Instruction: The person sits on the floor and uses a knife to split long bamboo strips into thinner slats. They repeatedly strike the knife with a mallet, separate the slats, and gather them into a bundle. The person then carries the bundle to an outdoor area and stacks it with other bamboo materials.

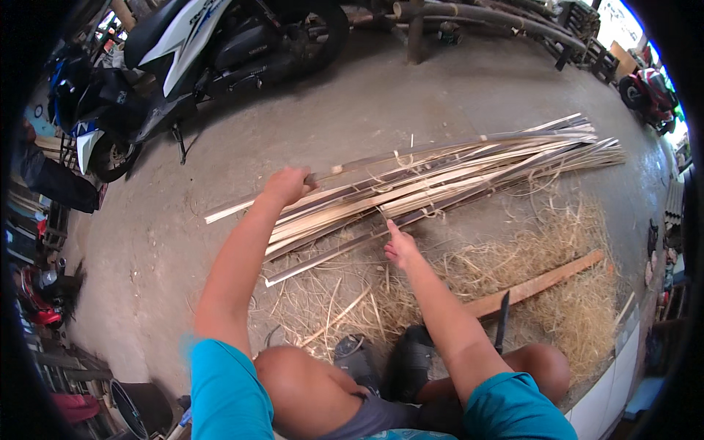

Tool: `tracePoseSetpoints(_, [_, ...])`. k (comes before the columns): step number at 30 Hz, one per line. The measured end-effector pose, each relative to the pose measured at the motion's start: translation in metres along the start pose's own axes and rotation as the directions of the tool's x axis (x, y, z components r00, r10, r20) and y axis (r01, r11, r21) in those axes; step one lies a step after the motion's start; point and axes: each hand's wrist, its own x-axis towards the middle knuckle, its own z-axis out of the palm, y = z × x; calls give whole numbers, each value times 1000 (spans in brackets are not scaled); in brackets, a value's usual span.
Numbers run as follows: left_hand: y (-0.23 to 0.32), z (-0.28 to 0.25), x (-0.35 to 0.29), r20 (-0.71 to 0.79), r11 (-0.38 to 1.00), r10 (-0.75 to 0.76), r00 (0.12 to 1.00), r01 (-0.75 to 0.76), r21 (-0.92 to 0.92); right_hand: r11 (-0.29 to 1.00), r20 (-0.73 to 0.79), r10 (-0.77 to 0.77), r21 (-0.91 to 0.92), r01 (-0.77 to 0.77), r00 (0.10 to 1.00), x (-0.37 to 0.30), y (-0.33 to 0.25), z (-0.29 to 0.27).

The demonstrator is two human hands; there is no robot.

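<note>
While the left hand [290, 186] appears curled tightly around the far strip [367, 163], the right hand [400, 245], loosely bent, reaches the near strip [330, 256], its hold unclear; ahead, the slat bundle [425, 189] runs lengthwise, left to right, across the floor [242, 132].

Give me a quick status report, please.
Left hand closed around far dark strip; right hand at near dark strip. Pale strips lying on floor. Shavings, plank on near side.
</note>
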Motion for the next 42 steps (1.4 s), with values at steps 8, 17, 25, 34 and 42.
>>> tracePoseSetpoints(8, [-40,63,88,180,974,-18,983,58,-217,800,-165,-533,221,557,830,14,-8,101])
tracePoseSetpoints(17, [-44,154,98,266,966,-71,961,133,-224,801,152,-37,595,-61,988,28,-16,117])
tracePoseSetpoints(25, [-50,142,133,572,904,-4,820,247,-348,601,409,-286,781,-170,867,50,-26,128])
tracePoseSetpoints(34, [-26,14,112,577,934,-2,817,207,-290,492,507,-425,825,-279,749,10,-82,139])
tracePoseSetpoints(42, [36,-256,-4,434,993,2,901,48,-104,199,334,-703,940,-278,628,-189,-190,151])
